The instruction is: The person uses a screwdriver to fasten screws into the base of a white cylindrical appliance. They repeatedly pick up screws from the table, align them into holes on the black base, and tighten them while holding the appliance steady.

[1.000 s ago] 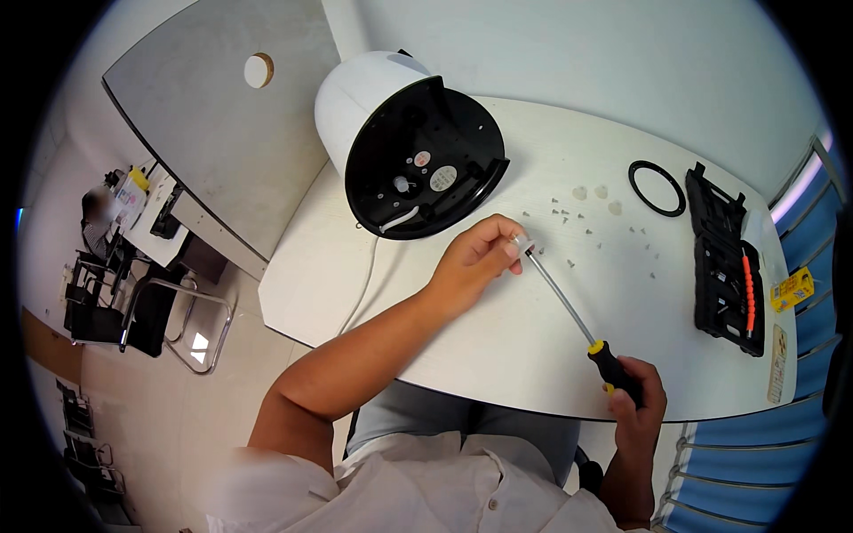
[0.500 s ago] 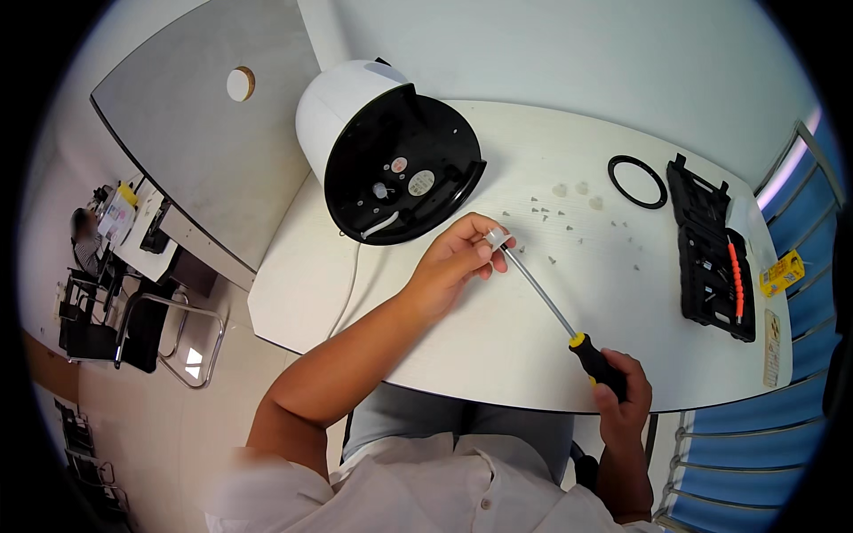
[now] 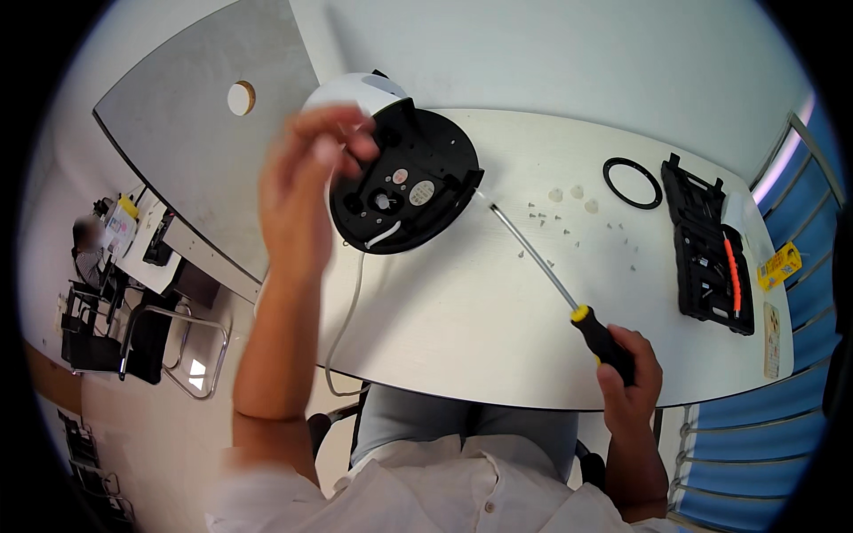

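Left hand (image 3: 311, 182): raised at the left of the appliance, smeared by motion; fingers loosely bent. Whether they pinch anything or touch the appliance cannot be told.

Right hand (image 3: 631, 377): well apart from the left, at the table's near edge; fingers wrapped around a handle, part of which they hide.

Screwdriver (image 3: 579, 314): black and yellow handle, metal shaft slanting up and leftward over the table (image 3: 480, 329). A small pale bit shows at the tip, too indistinct to name; contact with the black base unclear.

Appliance: white rounded body (image 3: 355, 89), lying on its side, largely covered by its black base (image 3: 431, 147) and the left hand. Base faces the viewer, bearing two round labels; its left portion is hidden by fingers.

Cord (image 3: 357, 302): pale, running from the base to the near edge.

Small screws (image 3: 567, 232): scattered mid-table; heads too small to distinguish.

Translucent pieces (image 3: 577, 191): three, faint against the white surface, beyond the screws.

Ring (image 3: 608, 180): black, flat, near the tool case.

Tool case (image 3: 688, 284): black, open; contents mostly unreadable. Orange-red rod (image 3: 733, 275) lies along it.

Yellow box (image 3: 779, 266): right of the case.
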Demonstrator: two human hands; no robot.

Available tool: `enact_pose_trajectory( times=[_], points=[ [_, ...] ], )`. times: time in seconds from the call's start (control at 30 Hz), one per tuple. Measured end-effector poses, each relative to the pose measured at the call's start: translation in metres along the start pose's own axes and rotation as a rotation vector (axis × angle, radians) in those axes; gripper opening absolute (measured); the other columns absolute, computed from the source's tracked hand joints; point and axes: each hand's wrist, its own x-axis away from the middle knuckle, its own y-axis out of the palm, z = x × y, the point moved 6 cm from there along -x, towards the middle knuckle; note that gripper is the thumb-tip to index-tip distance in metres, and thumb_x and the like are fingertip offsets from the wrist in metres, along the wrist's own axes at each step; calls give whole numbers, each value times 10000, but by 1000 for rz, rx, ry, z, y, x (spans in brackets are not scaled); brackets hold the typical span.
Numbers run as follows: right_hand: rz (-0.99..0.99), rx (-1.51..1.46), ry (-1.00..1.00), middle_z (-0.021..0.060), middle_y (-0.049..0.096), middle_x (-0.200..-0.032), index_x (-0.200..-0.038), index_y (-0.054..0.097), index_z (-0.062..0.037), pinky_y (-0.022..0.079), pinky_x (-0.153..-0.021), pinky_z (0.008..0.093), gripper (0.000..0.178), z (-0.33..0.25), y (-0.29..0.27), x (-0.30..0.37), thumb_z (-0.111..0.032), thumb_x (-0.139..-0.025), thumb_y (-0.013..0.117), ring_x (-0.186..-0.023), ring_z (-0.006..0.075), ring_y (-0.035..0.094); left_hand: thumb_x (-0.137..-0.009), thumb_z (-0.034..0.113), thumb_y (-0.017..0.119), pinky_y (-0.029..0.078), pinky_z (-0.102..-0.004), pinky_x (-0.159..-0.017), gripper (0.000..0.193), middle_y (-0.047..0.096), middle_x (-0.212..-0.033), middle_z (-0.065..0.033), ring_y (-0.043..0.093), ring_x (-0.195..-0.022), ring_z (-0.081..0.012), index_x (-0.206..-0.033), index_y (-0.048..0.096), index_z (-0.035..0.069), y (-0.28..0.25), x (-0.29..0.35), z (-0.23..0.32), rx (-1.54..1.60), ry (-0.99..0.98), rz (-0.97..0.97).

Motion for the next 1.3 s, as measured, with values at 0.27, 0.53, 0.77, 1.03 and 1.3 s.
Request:
enact_pose_trajectory(
  times=[0.27,0.53,0.77,1.03,1.3],
  points=[
    [-29,116,-122,99,562,-799,-1113,570,-17,434,-595,284,370,-44,59,-44,-45,-751,644,-650,189,537,-906,315,485,247,-410,-1079,332,461,-1365,-78,304,-1335,-286,-1177,609,171,-32,-97,-92,-768,101,-385],
    [-7,237,-118,97,574,-817,-1115,573,-28,447,-608,286,365,-47,78,-59,-67,-759,647,-673,189,557,-899,493,363,55,-521,-1108,470,435,-1393,-45,251,-1366,-265,-1187,611,216,-24,-85,-128,-599,-184,-489],
    [17,252,-126,93,582,-828,-1104,585,-23,453,-627,278,354,-52,83,-66,-68,-758,645,-688,187,566,-910,429,373,89,-445,-1111,457,457,-1372,-38,272,-1354,-237,-1167,624,147,-22,-80,-114,-689,-188,-466],
    [18,268,-131,93,583,-815,-1097,586,-4,452,-634,272,346,-55,82,-62,-75,-763,642,-690,181,566,-889,472,348,155,-544,-1055,459,555,-1218,-51,403,-1240,-260,-1134,619,194,-22,-81,-116,-729,-97,-435],
    [14,269,-108,90,579,-808,-1094,586,-1,442,-622,266,334,-55,81,-66,-96,-778,641,-678,169,558,-891,466,358,166,-559,-1034,429,575,-1139,-58,463,-1152,-257,-1069,630,187,-21,-82,-116,-652,-146,-449]
  ],
)
